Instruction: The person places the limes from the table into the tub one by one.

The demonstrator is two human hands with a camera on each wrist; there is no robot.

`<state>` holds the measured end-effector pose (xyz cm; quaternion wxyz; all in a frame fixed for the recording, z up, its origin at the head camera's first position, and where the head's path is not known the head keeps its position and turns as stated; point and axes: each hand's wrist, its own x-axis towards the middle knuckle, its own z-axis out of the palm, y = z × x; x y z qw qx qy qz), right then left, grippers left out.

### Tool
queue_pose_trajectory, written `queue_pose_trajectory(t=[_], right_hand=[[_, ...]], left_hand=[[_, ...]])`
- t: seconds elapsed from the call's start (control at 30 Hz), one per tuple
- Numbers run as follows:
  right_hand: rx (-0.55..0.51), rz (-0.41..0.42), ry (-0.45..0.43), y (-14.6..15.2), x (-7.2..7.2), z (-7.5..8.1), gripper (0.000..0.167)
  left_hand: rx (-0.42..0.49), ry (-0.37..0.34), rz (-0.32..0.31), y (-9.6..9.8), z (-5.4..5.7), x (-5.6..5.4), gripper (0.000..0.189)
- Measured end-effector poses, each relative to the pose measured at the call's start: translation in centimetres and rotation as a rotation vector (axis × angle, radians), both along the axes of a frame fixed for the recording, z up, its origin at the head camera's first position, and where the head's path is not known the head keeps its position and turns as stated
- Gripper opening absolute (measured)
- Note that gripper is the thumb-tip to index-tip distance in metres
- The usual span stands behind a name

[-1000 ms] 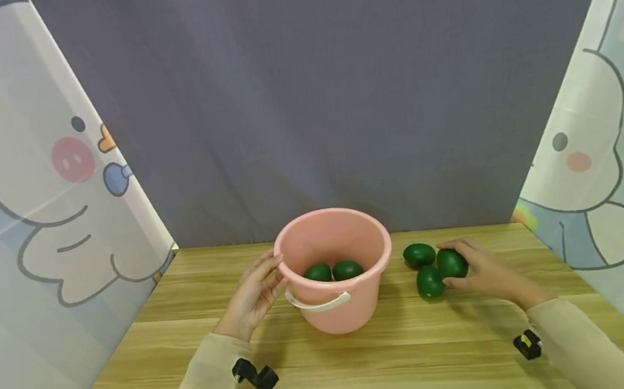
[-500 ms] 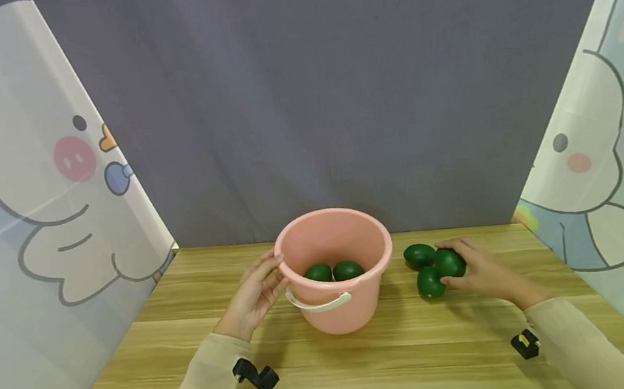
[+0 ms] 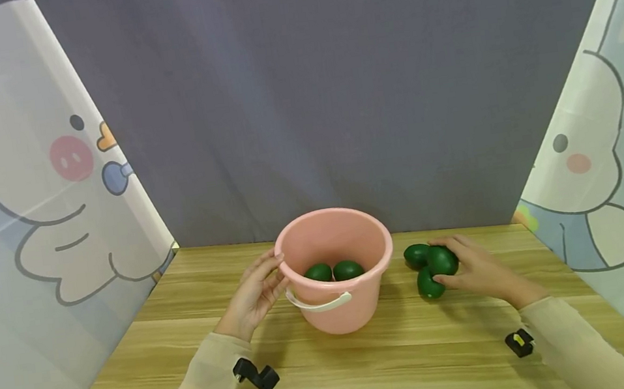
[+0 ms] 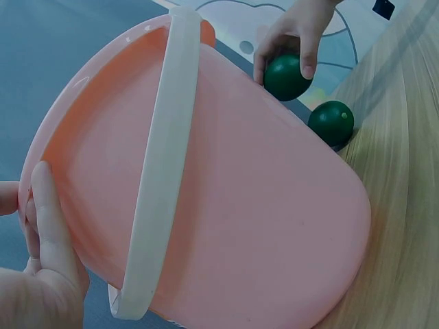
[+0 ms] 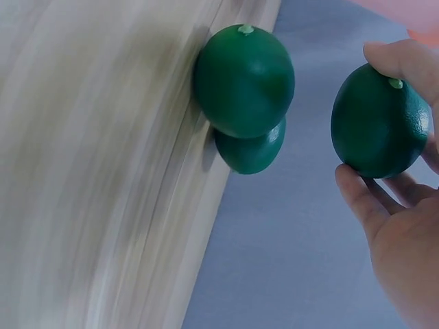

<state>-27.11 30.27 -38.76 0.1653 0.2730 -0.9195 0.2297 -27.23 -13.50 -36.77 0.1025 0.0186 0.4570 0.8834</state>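
While the left hand (image 3: 254, 297) pinches the rim of a pink bucket (image 3: 342, 312) containing two green fruits (image 3: 348, 270), the right hand (image 3: 471, 270) grips a third fruit (image 3: 442, 260) above the surface (image 3: 382, 369) at right, near two loose fruits (image 3: 430, 287).

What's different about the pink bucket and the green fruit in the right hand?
The bucket is pink; the held fruit is dark green. The bucket is far larger than the held fruit. The bucket stands on the table, while the held fruit is off it, in the right hand.
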Motion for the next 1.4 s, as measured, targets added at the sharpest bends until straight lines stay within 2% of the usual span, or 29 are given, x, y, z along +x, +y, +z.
queue_pose_trajectory(t=[0.57,0.93,1.23,1.4], right_hand=[[-0.019,0.056,0.059,-1.2,0.0,0.5,0.066],[-0.041,0.054,0.023,-1.5,0.0,0.8,0.067],[-0.025,0.092,0.094,-1.9,0.0,1.3,0.068],[-0.023,0.113,0.101,-2.2,0.2,1.6,0.068]], left_hand=[[-0.014,0.004,0.001,0.0,-0.1,-0.1,0.036],[-0.010,0.003,0.007,0.0,-0.1,-0.1,0.034],[-0.024,0.010,-0.004,0.0,0.0,-0.1,0.037],[-0.023,0.012,-0.008,0.0,0.0,-0.1,0.037]])
